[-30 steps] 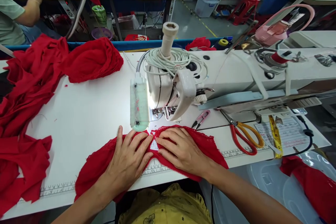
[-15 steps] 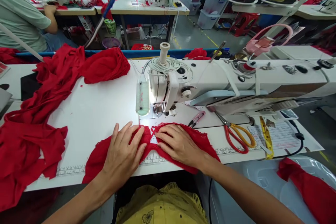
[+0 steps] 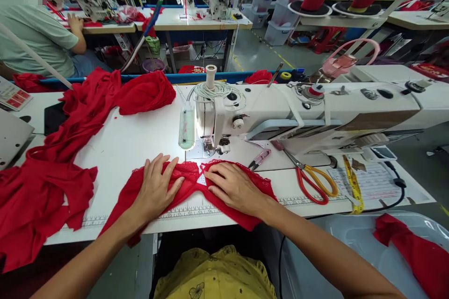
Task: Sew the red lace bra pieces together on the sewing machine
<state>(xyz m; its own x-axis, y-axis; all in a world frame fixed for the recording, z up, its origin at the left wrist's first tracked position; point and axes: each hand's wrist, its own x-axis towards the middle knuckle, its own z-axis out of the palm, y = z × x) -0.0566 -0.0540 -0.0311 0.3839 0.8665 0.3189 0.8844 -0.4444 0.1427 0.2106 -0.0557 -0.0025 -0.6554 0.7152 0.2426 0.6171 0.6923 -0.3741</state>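
A red lace-edged bra piece [image 3: 191, 170] lies spread on the white sewing table, its two cups joined by a narrow crossed strip at the middle. My left hand [image 3: 156, 189] rests flat on the left cup, fingers apart and pointing away from me. On the right cup lies my right hand [image 3: 235, 189], its fingers stretched toward the crossed strip. Just beyond the fabric is the sewing machine's presser foot [image 3: 208, 144], with no cloth under it that I can see. A printed ruler strip [image 3: 196, 212] runs along the table's front edge.
Red-and-yellow-handled scissors [image 3: 312, 180], pink thread snips [image 3: 259, 159] and a yellow tape measure [image 3: 353, 184] lie to the right. Red fabric pieces [image 3: 45, 187] heap at the left. A plastic tub [image 3: 336, 252] stands front right. Another person [image 3: 38, 42] sits far left.
My left hand has slid left, away from the middle strip, uncovering more of the left cup's lace edge. My right hand stays on the right cup. The camera view has shifted slightly.
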